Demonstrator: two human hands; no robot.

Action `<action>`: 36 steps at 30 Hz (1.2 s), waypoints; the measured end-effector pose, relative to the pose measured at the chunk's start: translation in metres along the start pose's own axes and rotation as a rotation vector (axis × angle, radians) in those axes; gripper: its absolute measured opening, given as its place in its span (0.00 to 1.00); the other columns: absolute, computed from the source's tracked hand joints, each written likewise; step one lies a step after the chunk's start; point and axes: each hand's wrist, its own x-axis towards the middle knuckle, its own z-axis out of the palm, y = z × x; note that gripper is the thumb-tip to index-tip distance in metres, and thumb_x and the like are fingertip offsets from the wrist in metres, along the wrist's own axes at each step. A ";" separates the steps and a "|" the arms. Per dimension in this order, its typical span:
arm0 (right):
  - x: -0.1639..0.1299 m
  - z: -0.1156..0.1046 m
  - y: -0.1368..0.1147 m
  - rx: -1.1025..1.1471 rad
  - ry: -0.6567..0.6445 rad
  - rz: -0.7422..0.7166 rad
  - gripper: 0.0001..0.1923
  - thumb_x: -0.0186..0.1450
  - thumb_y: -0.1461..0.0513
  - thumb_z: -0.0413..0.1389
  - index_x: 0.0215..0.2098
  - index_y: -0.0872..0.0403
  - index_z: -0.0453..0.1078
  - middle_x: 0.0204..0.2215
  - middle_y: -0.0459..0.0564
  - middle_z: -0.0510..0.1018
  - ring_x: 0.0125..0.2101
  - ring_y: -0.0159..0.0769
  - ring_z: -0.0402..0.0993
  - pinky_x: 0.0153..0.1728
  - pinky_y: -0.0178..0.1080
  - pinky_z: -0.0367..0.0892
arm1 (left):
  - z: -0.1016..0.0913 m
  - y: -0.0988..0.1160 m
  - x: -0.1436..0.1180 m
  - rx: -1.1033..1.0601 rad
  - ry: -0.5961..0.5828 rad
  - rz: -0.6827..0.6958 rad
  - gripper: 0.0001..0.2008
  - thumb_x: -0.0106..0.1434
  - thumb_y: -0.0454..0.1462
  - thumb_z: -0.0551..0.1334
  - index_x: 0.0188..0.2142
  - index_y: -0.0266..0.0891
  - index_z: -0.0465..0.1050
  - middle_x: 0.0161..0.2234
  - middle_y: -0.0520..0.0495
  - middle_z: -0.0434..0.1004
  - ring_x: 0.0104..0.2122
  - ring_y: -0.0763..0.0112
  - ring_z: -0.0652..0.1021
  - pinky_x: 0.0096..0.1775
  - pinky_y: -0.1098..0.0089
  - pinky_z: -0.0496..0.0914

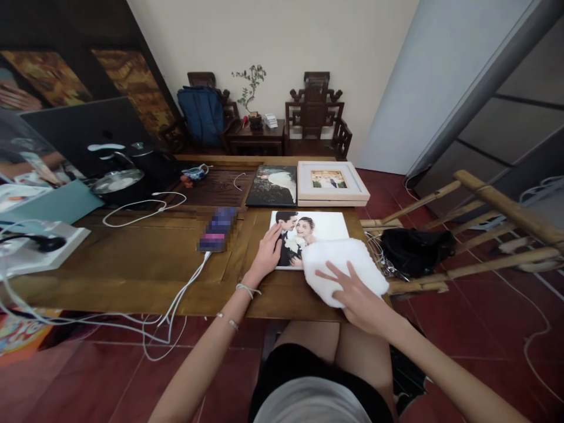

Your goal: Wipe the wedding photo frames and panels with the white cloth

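A photo panel with a couple in wedding clothes lies flat near the front of the wooden table. My left hand rests against its left edge, fingers stretched out over the border. Over the panel's lower right corner and the table beside it spreads a fluffy white cloth. My right hand presses flat on this cloth with its fingers spread. The cloth hides part of the picture. Just behind lie a dark photo panel and a white picture frame, which appears stacked on another.
A phone with a white cable lies left on the table. Further left are a power strip, a pot and a laptop. A bamboo chair holding a black bag stands right.
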 end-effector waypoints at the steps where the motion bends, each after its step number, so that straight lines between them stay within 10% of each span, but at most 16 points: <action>1: 0.003 -0.002 -0.001 0.013 -0.009 -0.014 0.23 0.47 0.77 0.44 0.35 0.55 0.71 0.63 0.51 0.56 0.65 0.49 0.38 0.57 0.68 0.41 | 0.000 0.000 0.000 0.000 0.001 0.006 0.21 0.67 0.36 0.49 0.59 0.41 0.61 0.61 0.41 0.59 0.61 0.62 0.60 0.61 0.53 0.54; 13: 0.163 -0.024 0.068 0.007 0.067 0.194 0.18 0.60 0.70 0.45 0.47 0.58 0.67 0.52 0.65 0.67 0.54 0.52 0.63 0.52 0.62 0.50 | -0.003 0.000 0.001 0.000 -0.027 -0.009 0.22 0.66 0.36 0.49 0.59 0.37 0.60 0.61 0.40 0.59 0.61 0.62 0.59 0.61 0.54 0.53; 27: 0.050 -0.005 -0.031 0.023 -0.030 0.009 0.25 0.53 0.75 0.44 0.43 0.54 0.70 0.62 0.53 0.58 0.63 0.53 0.42 0.55 0.68 0.44 | -0.001 0.001 0.001 -0.020 -0.010 -0.022 0.21 0.67 0.35 0.48 0.59 0.41 0.61 0.61 0.42 0.59 0.62 0.62 0.59 0.61 0.53 0.52; 36: 0.133 -0.017 0.031 -0.016 0.052 0.178 0.24 0.56 0.74 0.45 0.49 0.57 0.67 0.55 0.63 0.66 0.61 0.51 0.49 0.53 0.67 0.47 | -0.004 0.005 0.000 -0.061 -0.032 -0.038 0.21 0.68 0.39 0.47 0.59 0.41 0.60 0.62 0.43 0.57 0.62 0.63 0.58 0.62 0.53 0.51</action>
